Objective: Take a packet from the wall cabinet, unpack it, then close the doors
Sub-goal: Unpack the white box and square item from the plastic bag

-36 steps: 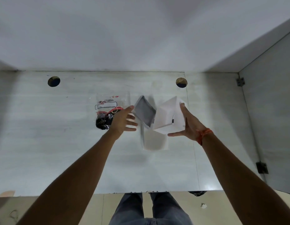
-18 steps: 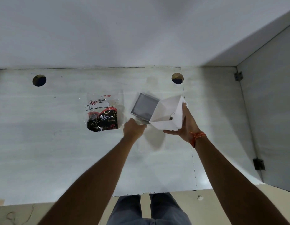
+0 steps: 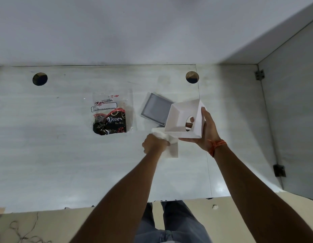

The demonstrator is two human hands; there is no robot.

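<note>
A clear plastic packet printed "Big Tissues" and "Dove", with dark contents, lies flat on the pale desk. My right hand holds a white square box, tilted with its open side towards me; an oval hole shows in its wall. My left hand is closed on white tissues that hang just below the box's near edge. A grey square lid or tray lies on the desk behind the box.
Two round cable holes sit near the desk's back edge. A side panel with hinges rises on the right. A white wall stands behind. My legs and the floor show below the desk's front edge.
The box has turned its open side towards me in my right hand. My left hand has closed on the white tissues and dropped below the box. The grey lid now lies on the desk.
</note>
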